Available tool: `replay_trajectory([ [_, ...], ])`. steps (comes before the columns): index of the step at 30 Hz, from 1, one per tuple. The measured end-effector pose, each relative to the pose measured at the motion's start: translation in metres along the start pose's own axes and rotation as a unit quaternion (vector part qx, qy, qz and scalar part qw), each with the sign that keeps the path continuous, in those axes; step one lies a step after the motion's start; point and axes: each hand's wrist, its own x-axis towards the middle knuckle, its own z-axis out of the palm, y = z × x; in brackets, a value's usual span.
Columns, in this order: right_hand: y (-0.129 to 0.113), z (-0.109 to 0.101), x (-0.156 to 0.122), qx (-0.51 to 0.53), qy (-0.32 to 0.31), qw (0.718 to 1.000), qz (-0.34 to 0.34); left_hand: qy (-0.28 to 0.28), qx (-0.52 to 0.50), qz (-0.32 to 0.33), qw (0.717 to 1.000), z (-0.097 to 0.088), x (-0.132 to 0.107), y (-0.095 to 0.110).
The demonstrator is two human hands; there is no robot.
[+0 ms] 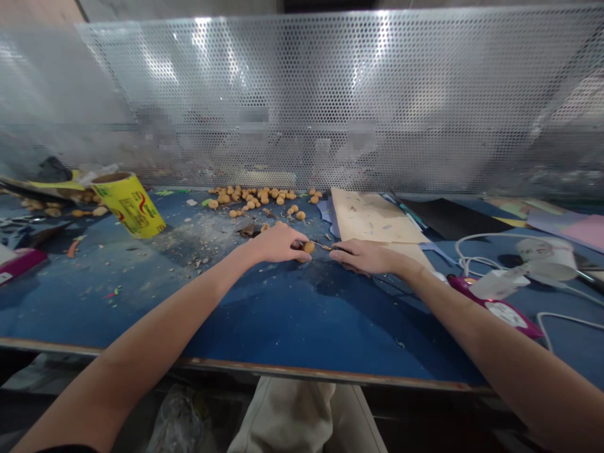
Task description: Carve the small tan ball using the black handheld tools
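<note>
My left hand (277, 244) is closed on a small round tan ball (308, 247), pinching it against the blue tabletop (264, 314). My right hand (361, 257) is closed around a thin dark tool (323, 246) whose tip reaches the ball. Both hands rest on the table near its middle, almost touching. A heap of several similar tan balls (257, 196) lies just beyond them, toward the perforated metal screen (330, 94).
A yellow tape roll (128, 204) lies tipped at the left. A tan cardboard sheet (372, 217) sits right of the hands. A magenta device (495, 306), white cables (476, 242), a white cup (542, 251) and coloured paper sheets (566, 223) crowd the right. Shavings litter the left.
</note>
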Motion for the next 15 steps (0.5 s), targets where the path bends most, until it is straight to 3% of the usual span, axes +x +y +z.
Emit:
replay_trajectory([
  [10,-0.0031,-0.0014,0.0007,-0.028,0.009,0.999,-0.013,0.013,0.013,0.013,1.0,0.0025,0.0029,-0.0042],
  [15,0.0021,-0.0082,-0.0015,-0.119,0.043,0.99,-0.058,-0.004,0.008,0.012,1.0,0.0004,0.0021,-0.006],
])
